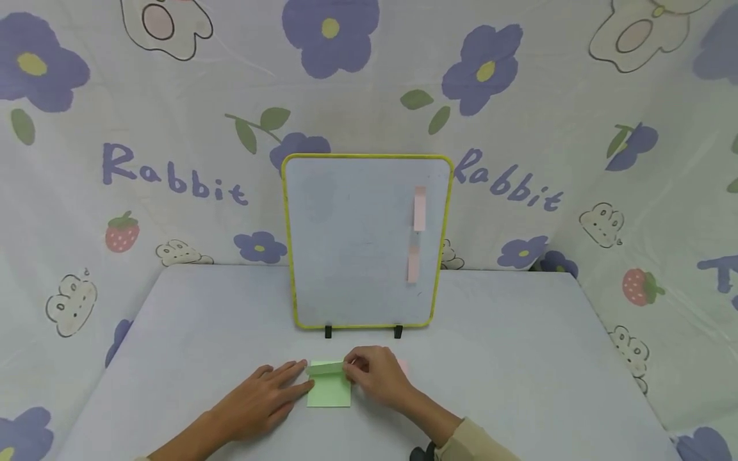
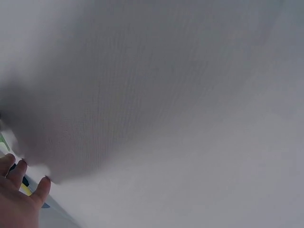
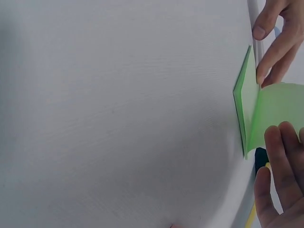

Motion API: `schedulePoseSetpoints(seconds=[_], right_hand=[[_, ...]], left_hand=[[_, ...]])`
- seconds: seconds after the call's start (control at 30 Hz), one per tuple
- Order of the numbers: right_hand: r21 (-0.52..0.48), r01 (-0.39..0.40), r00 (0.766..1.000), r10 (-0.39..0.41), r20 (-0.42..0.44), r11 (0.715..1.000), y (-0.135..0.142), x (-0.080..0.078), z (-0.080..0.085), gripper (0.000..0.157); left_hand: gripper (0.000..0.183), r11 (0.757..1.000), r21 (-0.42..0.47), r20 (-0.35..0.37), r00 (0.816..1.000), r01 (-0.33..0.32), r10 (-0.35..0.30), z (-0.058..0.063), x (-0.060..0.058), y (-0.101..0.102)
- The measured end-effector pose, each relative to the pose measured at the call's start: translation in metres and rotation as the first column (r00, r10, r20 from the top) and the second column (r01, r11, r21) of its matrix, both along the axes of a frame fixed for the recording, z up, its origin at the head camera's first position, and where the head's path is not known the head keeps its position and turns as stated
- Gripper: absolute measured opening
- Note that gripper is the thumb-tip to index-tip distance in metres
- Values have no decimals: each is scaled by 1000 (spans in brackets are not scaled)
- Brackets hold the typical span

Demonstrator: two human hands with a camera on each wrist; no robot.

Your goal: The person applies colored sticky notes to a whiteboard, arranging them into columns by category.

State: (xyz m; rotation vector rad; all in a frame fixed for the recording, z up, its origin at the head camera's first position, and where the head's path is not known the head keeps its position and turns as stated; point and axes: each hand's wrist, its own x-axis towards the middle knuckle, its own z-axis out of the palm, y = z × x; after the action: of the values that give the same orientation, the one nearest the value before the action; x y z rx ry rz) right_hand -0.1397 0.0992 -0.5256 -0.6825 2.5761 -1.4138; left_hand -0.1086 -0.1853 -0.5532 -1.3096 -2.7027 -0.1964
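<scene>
A pad of light green sticky notes point(image 1: 328, 394) lies on the white table in front of me. Its top sheet point(image 1: 325, 369) is lifted and bends away from the pad, as the right wrist view also shows with the curved green sheet point(image 3: 280, 107). My right hand point(image 1: 377, 378) pinches that sheet at its right end between thumb and fingers. My left hand point(image 1: 256, 402) rests palm down at the pad's left side, fingers spread and fingertips at its edge. In the left wrist view only some fingers of the left hand point(image 2: 21, 190) show.
A yellow-framed whiteboard point(image 1: 357, 243) stands behind the pad on small black feet point(image 1: 398, 331). Two pink paper strips, an upper strip point(image 1: 419, 212) and a lower strip point(image 1: 413, 264), hang near its right side. Something pink point(image 1: 403, 366) peeks out behind my right hand. A patterned curtain point(image 1: 196, 115) surrounds the table.
</scene>
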Motion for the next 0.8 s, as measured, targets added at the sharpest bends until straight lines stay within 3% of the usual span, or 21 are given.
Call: schedulePoseSetpoints(seconds=[0.3,0.63,0.8], right_hand=[[-140,50,992,-34,118,989,-1,-1,1,13],[-249,63,991,-30,133,967,0,-1,3,14],[-237,83,991,-55,124,968,1,-4,5,14]], left_hand=[[40,1000,12,-11,1000,-3,4,0,1,3],[40,999,-15,17,999,-33,33,1,4,6],[40,999,-16,21,999,-40,40,2,5,6]])
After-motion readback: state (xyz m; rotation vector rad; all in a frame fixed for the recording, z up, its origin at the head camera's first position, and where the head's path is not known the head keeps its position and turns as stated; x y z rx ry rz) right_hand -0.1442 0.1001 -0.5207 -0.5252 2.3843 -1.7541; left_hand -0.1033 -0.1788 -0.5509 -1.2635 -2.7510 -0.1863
